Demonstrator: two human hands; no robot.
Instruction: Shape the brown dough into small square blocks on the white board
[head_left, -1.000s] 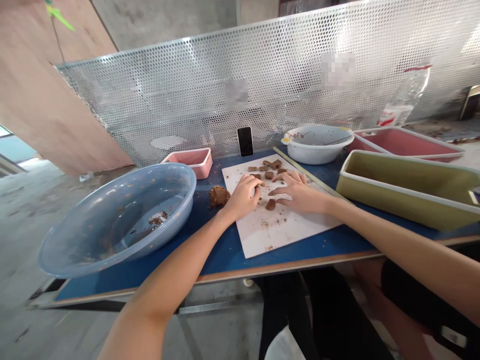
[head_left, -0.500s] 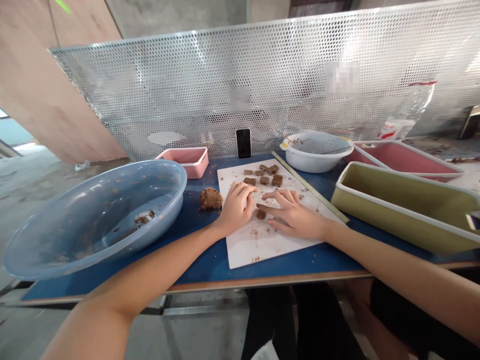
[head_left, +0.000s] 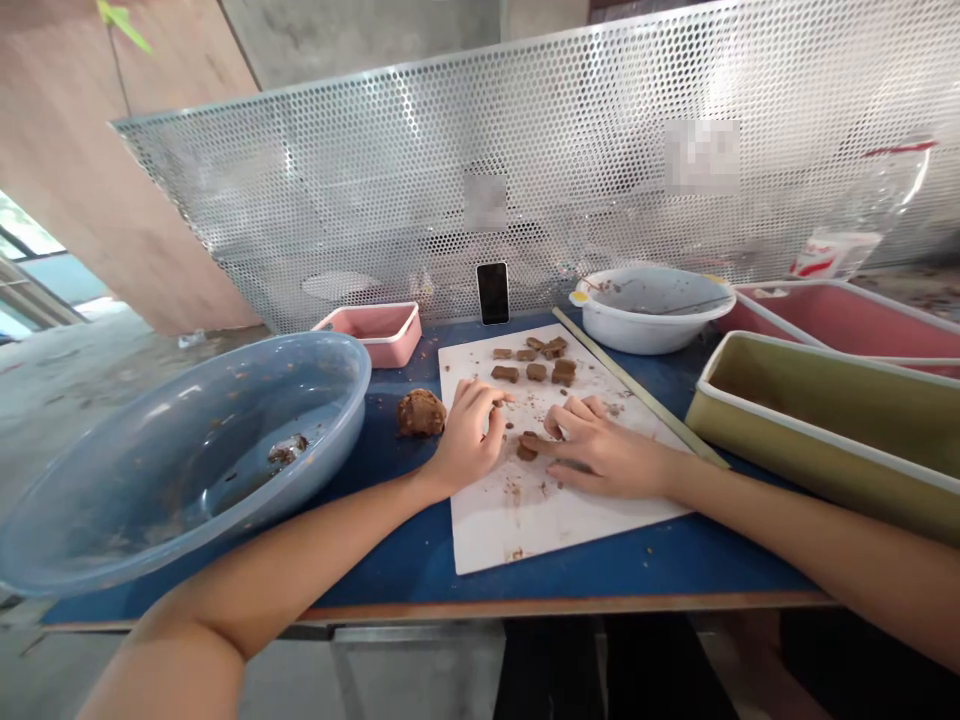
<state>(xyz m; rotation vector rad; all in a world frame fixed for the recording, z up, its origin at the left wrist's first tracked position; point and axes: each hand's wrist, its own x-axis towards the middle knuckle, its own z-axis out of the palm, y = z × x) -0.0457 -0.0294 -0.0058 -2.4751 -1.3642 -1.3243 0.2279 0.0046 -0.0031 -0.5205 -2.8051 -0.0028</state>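
A white board (head_left: 555, 510) lies on the blue table (head_left: 420, 560). My left hand (head_left: 469, 435) rests on the board's left part with its fingers curled, and what it holds is hidden. My right hand (head_left: 600, 450) lies on the board, its fingertips pinching a small brown piece (head_left: 527, 446) between the two hands. Several cut brown pieces (head_left: 536, 362) sit in rows at the board's far end. A brown lump (head_left: 420, 413) lies on the table just left of my left hand.
A large blue basin (head_left: 187, 450) with scraps stands at the left. A small pink tray (head_left: 375, 330), a phone (head_left: 493, 293), a white bowl (head_left: 652, 305), a long stick (head_left: 637, 385), an olive tray (head_left: 832, 420) and a pink tray (head_left: 847, 315) stand before the perforated metal screen (head_left: 525, 160).
Both hands have drawn back from the rows of pieces toward me. My right hand's fingers have closed from flat to a pinch on the small piece.
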